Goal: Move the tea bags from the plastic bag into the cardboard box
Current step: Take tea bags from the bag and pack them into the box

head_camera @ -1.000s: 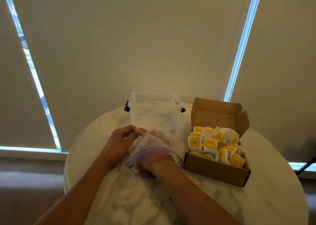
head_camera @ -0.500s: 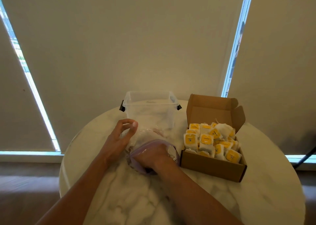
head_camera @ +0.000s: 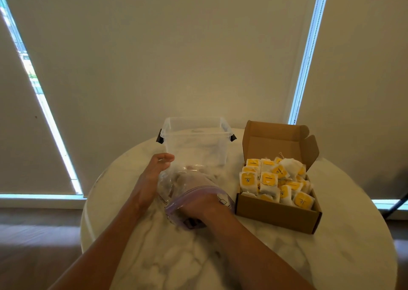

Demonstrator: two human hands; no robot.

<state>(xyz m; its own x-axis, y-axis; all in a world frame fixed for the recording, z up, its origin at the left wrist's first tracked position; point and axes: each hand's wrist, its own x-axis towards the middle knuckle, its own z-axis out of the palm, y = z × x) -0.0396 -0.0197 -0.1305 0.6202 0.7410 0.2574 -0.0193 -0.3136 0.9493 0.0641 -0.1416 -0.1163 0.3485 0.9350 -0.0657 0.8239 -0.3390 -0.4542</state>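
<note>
Since a moment ago the left hand [head_camera: 152, 177] has let go of its pinch on the plastic bag [head_camera: 174, 179]. Its fingers [head_camera: 164, 157] are now straight and close together, and the palm lies flat against the bag's left side, holding nothing.

The right hand [head_camera: 194, 204] is pushed into the bag through its purple zip mouth [head_camera: 198, 190], which rings the wrist. Its fingers show only as a dim shape through the crinkled clear plastic, so it is not possible to tell whether they are spread or curled around anything. No tea bags can be made out inside the bag. The bag lies on the counter [head_camera: 331, 245], its closed end pointing away from the person.

Just to the right of the right wrist stands the cardboard box [head_camera: 278, 217], its lid flipped up at the back. It is packed with tea bags [head_camera: 268, 179], white pouches with yellow labels, heaped to about the rim. The bag's zip mouth nearly touches the box's left wall.

Just beyond the left fingertips is a clear plastic tub [head_camera: 194, 144] with dark side clips and no lid.

The counter is a round white marble top. Behind it hang pale roller blinds [head_camera: 176, 58], with thin strips of daylight showing between them.
</note>
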